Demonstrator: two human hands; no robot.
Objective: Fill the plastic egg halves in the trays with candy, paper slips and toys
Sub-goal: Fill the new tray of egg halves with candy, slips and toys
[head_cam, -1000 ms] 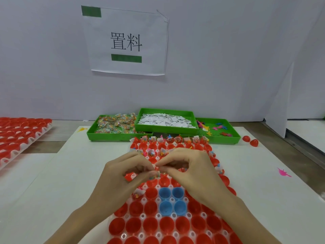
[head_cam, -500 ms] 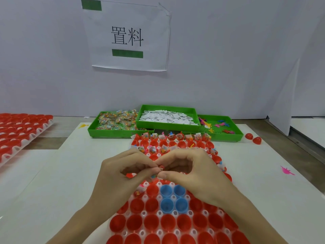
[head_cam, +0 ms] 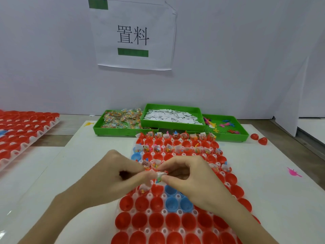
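1. At the bottom centre of the frame a clear tray (head_cam: 148, 211) lies on the white bench (head_cam: 79, 155), its pockets holding red egg halves (head_cam: 157, 221) with open mouths up; a small cluster of blue egg halves (head_cam: 171, 203) sits among them, partly under the right wrist.
2. Just above that, in the middle of the frame, the left hand (head_cam: 112, 175) and the right hand (head_cam: 186, 175) meet over the tray. The fingers of both are curled, and their tips pinch a small clear candy packet (head_cam: 159, 177) between them, low over the egg halves.
3. The left hand's curled fingers also seem to enclose something red and dark; what it is cannot be told.
4. Higher in the frame, the tray's farther rows hold filled egg halves (head_cam: 168, 148), with candy packets and white slips poking out.
5. Beyond the tray, three green bins stand side by side: the left bin (head_cam: 98, 131) holds wrapped candy (head_cam: 123, 118), the middle bin (head_cam: 168, 125) paper slips (head_cam: 172, 116), the right bin (head_cam: 228, 136) small coloured toys (head_cam: 226, 125).
6. At centre right, two loose red halves (head_cam: 258, 138) lie on the bench beside the right bin, and a pink toy (head_cam: 293, 173) lies nearer, at the right.
7. At far left, a second tray (head_cam: 24, 147) holds red halves.
8. On the wall at the top, a paper sign (head_cam: 133, 34) bears two printed characters.
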